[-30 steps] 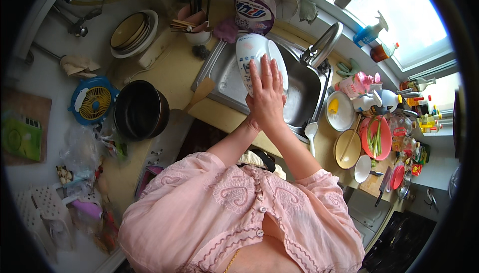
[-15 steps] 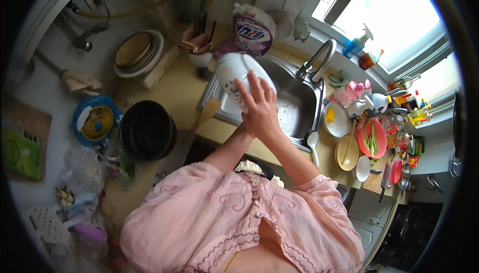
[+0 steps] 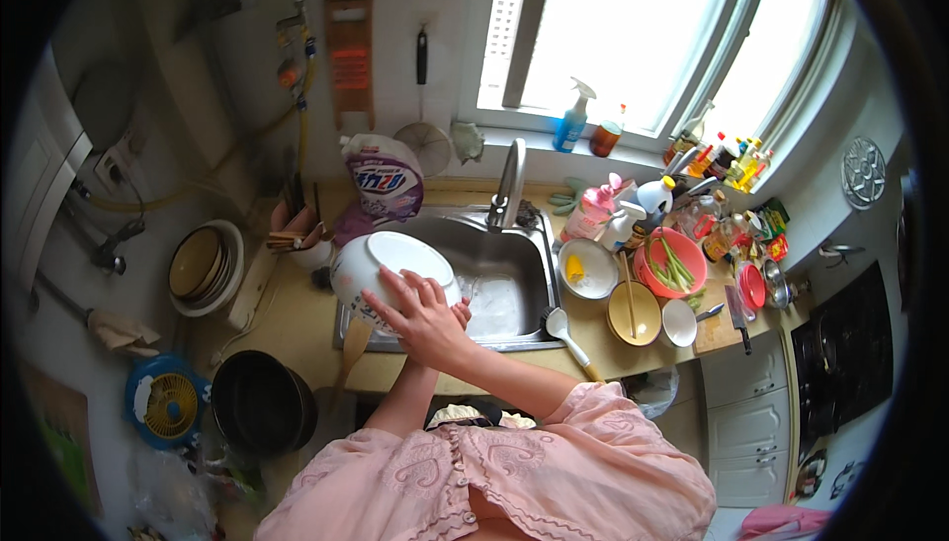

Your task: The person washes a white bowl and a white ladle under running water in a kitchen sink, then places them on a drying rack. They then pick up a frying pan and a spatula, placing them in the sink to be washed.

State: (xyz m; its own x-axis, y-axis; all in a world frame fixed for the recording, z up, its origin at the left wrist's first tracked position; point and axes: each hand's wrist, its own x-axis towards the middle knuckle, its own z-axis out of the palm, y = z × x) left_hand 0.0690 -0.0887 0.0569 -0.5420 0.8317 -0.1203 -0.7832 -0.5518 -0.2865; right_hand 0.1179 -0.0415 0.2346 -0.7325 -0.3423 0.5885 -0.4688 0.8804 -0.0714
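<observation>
A white bowl point(image 3: 381, 262) with a printed pattern is tipped with its underside up, above the left part of the steel sink point(image 3: 539, 284). Across the bowl's outer wall lies my right hand point(image 3: 432, 321), its fingers spread and flat. My left hand point(image 3: 461, 315) is mostly covered by the right one; a few fingertips show by the rim and it seems to grip the bowl there. The forearms cross. Behind the sink rises the curved faucet point(image 3: 510, 185). Below the bowl, a wooden spatula point(image 3: 355, 343) sits at the sink's left edge.
Right of the sink are a white-headed brush point(image 3: 560, 328), a white bowl with something yellow point(image 3: 590, 269), a yellow bowl point(image 3: 635, 315), a pink basin of green stalks point(image 3: 682, 266) and a knife point(image 3: 736, 315). A black pot point(image 3: 259, 403) and a blue fan point(image 3: 163, 402) stand left.
The view has turned, bringing more of the window and right counter into sight. The bowl is more fully bottom up, and my right hand has slid lower over its side.
</observation>
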